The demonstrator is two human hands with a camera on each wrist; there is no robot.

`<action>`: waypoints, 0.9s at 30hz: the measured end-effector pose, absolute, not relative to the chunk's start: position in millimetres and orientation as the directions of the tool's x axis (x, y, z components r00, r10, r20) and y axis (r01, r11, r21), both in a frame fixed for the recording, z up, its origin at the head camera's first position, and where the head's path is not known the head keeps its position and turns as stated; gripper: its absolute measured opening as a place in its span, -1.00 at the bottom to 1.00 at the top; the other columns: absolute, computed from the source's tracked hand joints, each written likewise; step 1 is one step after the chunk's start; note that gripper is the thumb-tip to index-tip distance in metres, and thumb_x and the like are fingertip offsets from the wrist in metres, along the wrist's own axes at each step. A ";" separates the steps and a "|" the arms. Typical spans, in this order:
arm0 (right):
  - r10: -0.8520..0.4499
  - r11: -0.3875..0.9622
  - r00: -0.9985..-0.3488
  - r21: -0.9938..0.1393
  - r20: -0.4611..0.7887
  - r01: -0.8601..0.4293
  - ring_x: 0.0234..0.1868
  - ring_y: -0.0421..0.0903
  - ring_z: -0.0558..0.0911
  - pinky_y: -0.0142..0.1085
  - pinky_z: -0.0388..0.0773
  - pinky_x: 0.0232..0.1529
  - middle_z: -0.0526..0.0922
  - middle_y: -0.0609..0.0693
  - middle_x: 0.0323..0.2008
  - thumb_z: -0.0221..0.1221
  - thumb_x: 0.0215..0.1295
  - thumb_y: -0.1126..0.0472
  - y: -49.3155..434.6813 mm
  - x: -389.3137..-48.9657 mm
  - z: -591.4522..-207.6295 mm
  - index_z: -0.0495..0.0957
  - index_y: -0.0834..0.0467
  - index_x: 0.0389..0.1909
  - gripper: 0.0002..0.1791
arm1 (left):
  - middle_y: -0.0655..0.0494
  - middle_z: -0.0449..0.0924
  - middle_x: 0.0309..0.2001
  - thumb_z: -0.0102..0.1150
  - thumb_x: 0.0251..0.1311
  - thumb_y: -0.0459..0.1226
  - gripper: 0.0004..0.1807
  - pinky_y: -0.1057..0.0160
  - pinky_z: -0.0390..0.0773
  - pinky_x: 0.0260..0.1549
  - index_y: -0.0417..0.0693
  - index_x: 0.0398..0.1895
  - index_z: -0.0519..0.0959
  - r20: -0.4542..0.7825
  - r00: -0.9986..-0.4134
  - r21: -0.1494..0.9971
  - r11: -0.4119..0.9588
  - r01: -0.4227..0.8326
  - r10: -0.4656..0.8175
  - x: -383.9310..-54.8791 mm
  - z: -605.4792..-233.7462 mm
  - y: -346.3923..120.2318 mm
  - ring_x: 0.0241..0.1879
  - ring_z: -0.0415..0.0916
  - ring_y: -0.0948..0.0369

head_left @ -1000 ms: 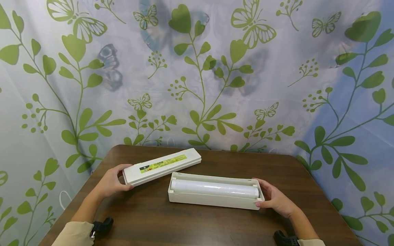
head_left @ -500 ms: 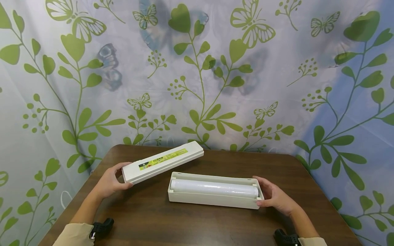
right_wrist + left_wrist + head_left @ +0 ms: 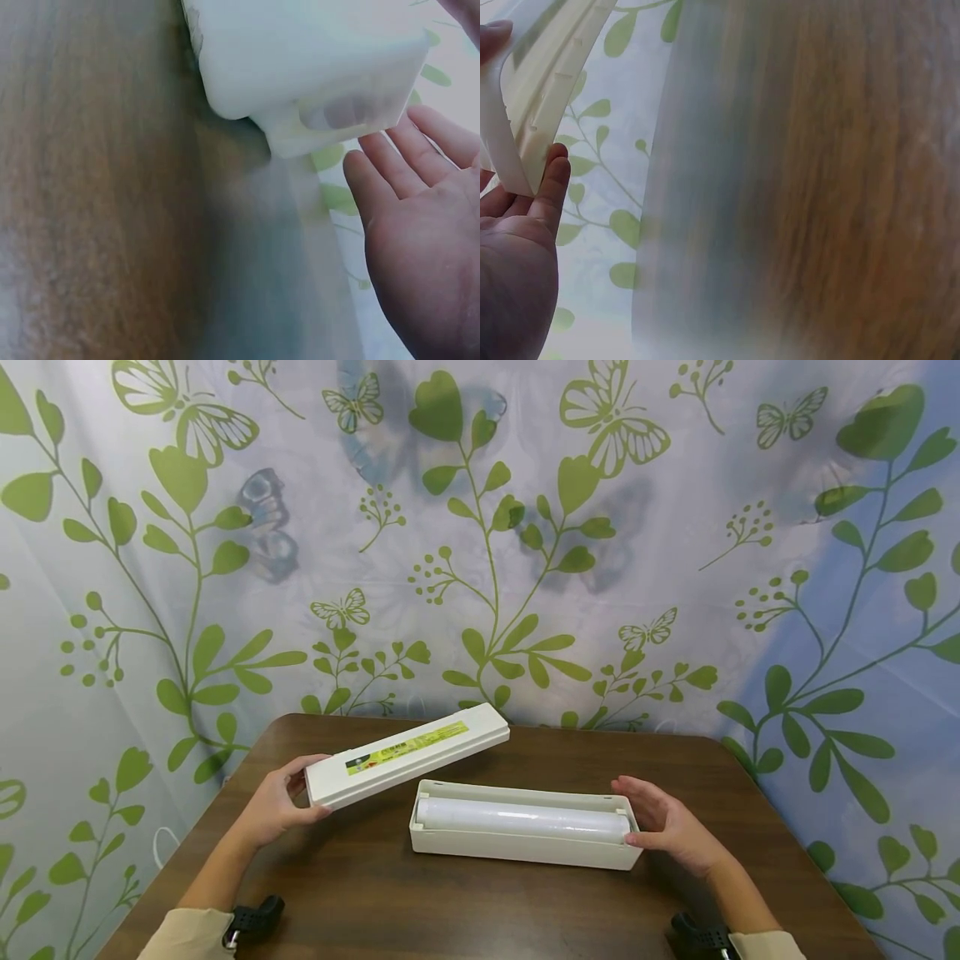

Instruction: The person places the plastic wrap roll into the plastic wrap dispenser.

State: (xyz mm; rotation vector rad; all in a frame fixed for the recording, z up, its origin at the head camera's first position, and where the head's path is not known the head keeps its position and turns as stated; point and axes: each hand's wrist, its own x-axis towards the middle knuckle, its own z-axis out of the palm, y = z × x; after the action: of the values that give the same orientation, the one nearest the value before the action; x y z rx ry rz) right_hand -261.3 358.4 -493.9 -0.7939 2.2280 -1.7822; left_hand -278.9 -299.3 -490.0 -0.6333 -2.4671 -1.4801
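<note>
Held above the table's left side is a long white lid with a yellow-green label. My left hand grips its left end, thumb in front and fingers behind. In the left wrist view the lid's hollow underside shows between thumb and fingers. An uncovered white box lies on the table, holding a roll of cling film. At the box's right end is my right hand, fingers spread and loosely straight. Its fingertips are close to the box end; whether they touch cannot be told.
The brown wooden table runs back to a curtain printed with green leaves and butterflies. Black wrist straps sit on both forearms. The lid's right end reaches over toward the table's back edge, behind the box.
My left hand has lifted the lid and moved it slightly to the right. My right hand has loosened from the box end, its fingers straightening. The box and roll have stayed put.
</note>
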 end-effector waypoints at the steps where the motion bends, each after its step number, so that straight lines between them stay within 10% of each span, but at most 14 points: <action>1: -0.502 0.142 -0.843 -0.944 0.191 -0.298 0.43 -0.39 0.40 -0.59 0.38 0.29 0.39 -0.31 0.44 0.28 0.26 0.48 357.9 -261.8 -492.7 -0.03 0.42 0.56 -0.07 | -0.22 0.51 0.18 0.55 -0.01 -0.41 -0.23 0.63 0.48 0.00 -0.20 0.34 0.45 0.377 -0.888 0.798 0.395 0.456 0.262 -278.7 -489.8 -298.2 -0.05 0.53 0.38; 12: -0.478 0.143 -0.832 -0.910 0.281 -0.390 0.47 -0.38 0.36 -0.56 0.36 0.34 0.37 -0.21 0.46 0.28 0.26 0.52 348.6 -270.7 -479.9 0.05 0.43 0.53 -0.11 | -0.20 0.48 0.21 0.54 -0.03 -0.48 -0.21 0.54 0.57 0.00 -0.23 0.34 0.44 0.393 -0.870 0.830 0.292 0.475 0.299 -279.1 -485.6 -283.3 -0.01 0.56 0.37; 27: -0.462 0.228 -0.846 -0.886 0.267 -0.404 0.46 -0.36 0.37 -0.55 0.38 0.34 0.19 0.43 0.50 0.35 0.27 0.40 320.3 -281.4 -456.6 0.14 0.34 0.53 -0.13 | -0.24 0.47 0.21 0.50 0.00 -0.49 -0.21 0.43 0.61 -0.03 -0.21 0.37 0.42 0.392 -0.842 0.845 0.217 0.489 0.369 -280.7 -482.1 -259.5 -0.02 0.55 0.28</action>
State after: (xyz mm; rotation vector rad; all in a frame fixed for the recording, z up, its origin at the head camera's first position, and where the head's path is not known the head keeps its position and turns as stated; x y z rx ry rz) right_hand -281.4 320.3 -456.6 -0.8538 2.4201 -1.7205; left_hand -280.7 -259.5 -482.1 -0.8381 -2.3656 -1.7070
